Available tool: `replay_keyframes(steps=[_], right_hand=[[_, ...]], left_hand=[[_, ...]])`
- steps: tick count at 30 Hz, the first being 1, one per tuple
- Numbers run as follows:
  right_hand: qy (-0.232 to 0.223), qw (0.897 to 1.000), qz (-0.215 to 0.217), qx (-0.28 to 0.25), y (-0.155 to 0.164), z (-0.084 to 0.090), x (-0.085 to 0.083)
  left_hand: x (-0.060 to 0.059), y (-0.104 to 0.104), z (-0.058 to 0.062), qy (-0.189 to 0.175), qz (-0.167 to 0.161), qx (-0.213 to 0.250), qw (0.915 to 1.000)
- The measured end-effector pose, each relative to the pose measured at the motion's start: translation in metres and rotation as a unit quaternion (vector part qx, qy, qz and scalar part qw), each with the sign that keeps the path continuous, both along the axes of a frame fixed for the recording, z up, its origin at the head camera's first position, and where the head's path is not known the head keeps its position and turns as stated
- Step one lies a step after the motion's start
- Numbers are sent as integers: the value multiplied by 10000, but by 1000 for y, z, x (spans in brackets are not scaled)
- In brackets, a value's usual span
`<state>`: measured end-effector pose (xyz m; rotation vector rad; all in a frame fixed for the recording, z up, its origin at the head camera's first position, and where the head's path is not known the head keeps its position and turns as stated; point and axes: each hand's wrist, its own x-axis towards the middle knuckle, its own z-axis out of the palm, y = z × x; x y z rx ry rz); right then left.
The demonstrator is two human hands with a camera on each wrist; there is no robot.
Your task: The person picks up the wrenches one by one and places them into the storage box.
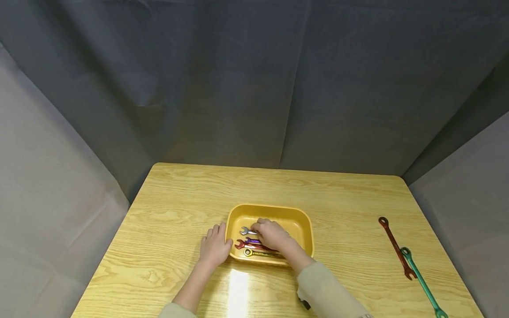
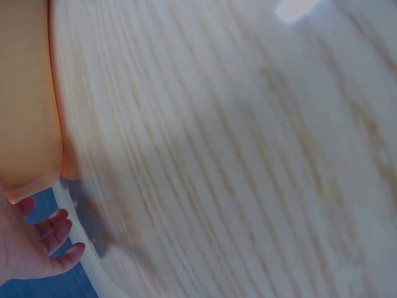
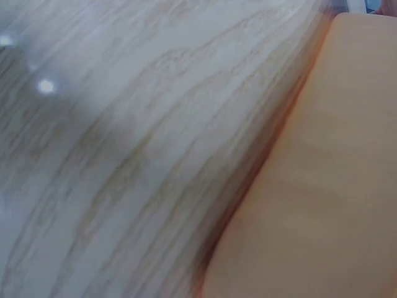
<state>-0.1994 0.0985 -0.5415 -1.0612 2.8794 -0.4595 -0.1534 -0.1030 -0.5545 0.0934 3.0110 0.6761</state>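
right grip point(image 1: 271, 234) at silver wrench point(image 1: 250, 231)

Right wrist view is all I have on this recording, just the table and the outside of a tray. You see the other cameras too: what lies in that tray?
Observer: From the head view, the tray shows a silver wrench, a purple wrench, a red wrench and a yellow wrench.
Operator: Is anything reaching inside?
Observer: Yes, the right hand is at the silver wrench; its fingertips are hidden, so I can't tell whether it grips it.
Operator: Any wrenches elsewhere?
Observer: A dark red wrench and a green wrench lie on the table, to the tray's right.
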Motion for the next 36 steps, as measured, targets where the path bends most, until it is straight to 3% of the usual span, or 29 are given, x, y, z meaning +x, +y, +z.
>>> replay_keyframes(steps=[5, 13, 24, 36], right_hand=[[420, 9988, 46, -246, 9, 8, 1], [639, 9945, -628, -542, 38, 36, 4], [1744, 9667, -1378, -1267, 102, 48, 2], [1686, 9473, -2352, -1375, 164, 48, 15]], left_hand=[[0, 1, 0, -44, 0, 53, 10000], [1, 1, 2, -62, 42, 43, 10000], [1, 1, 1, -30, 56, -26, 10000], [1, 3, 2, -84, 7, 22, 10000]])
